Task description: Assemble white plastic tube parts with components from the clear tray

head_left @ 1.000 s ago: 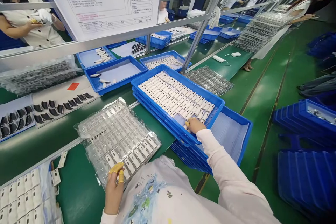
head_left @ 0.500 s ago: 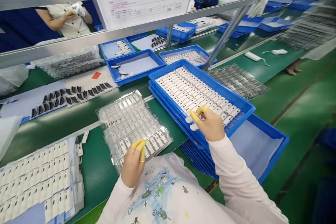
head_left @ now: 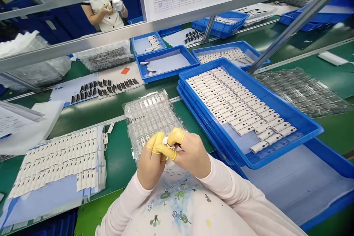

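Observation:
My left hand [head_left: 151, 162] and my right hand [head_left: 193, 153] meet in front of my chest, yellow finger cots on their fingertips. Both are closed around a small white plastic part [head_left: 165, 141], mostly covered by the fingers. Beneath and beyond them lies a clear plastic blister tray [head_left: 151, 118] with rows of pockets, some holding white pieces. To the right, a blue tray [head_left: 306, 136] on a stack holds rows of white plastic casings [head_left: 226, 99], each with a dark oval hole. Its near left corner shows bare lining.
Left on the green bench, more white casings [head_left: 61, 155] lie in rows on blue-white sheets. Behind stand blue bins [head_left: 166, 77] and curved black pieces [head_left: 117, 87]. A metal frame bar [head_left: 110, 33] crosses above the bench; a co-worker [head_left: 107, 11] stands beyond it.
My right hand has moved left from the blue tray's edge, carrying white pieces, and joined my left hand over the blister tray. The camera view has turned left.

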Available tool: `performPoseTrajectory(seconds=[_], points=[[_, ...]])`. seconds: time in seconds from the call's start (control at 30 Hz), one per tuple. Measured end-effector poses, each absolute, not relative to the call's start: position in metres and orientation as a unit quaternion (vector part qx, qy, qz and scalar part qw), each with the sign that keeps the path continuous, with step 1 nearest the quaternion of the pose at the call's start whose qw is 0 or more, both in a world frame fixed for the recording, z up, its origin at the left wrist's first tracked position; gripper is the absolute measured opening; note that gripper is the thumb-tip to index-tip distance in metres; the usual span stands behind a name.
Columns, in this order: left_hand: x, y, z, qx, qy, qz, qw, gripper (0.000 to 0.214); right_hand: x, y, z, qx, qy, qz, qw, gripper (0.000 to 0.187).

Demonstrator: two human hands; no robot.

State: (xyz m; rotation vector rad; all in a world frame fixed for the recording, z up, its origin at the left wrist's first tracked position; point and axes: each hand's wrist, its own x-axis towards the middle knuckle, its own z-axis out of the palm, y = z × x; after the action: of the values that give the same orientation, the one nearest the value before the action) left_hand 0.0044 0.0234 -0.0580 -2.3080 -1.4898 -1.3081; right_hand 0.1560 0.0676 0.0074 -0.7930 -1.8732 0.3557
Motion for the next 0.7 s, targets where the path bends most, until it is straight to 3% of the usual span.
performPoseTrajectory(seconds=[0.07, 0.17, 0.23, 0.3, 0.53, 0.7], points=[[0.001, 0.016, -0.050, -0.738, -0.508, -0.437, -0.080, 0.050, 0.159, 0.070, 0.012, -0.320, -0.775, 0.188, 0.511, 0.024], [-0.001, 0.007, -0.034, -0.661, -0.493, -0.418, -0.381, 0.040, 0.166, 0.074, 0.015, -0.340, -0.749, 0.285, 0.493, 0.022], [0.000, 0.005, -0.025, -0.576, -0.446, -0.410, -0.548, 0.042, 0.168, 0.075, 0.013, -0.335, -0.728, 0.343, 0.490, 0.018], [0.002, 0.005, -0.020, -0.496, -0.402, -0.417, -0.647, 0.047, 0.168, 0.075, 0.008, -0.309, -0.714, 0.375, 0.504, 0.015], [0.010, 0.008, -0.019, -0.355, -0.353, -0.448, -0.741, 0.045, 0.154, 0.070, -0.002, -0.275, -0.650, 0.414, 0.575, 0.019], [0.010, 0.007, -0.017, -0.380, -0.350, -0.465, -0.719, 0.044, 0.150, 0.068, -0.005, -0.254, -0.675, 0.277, 0.634, 0.028]])
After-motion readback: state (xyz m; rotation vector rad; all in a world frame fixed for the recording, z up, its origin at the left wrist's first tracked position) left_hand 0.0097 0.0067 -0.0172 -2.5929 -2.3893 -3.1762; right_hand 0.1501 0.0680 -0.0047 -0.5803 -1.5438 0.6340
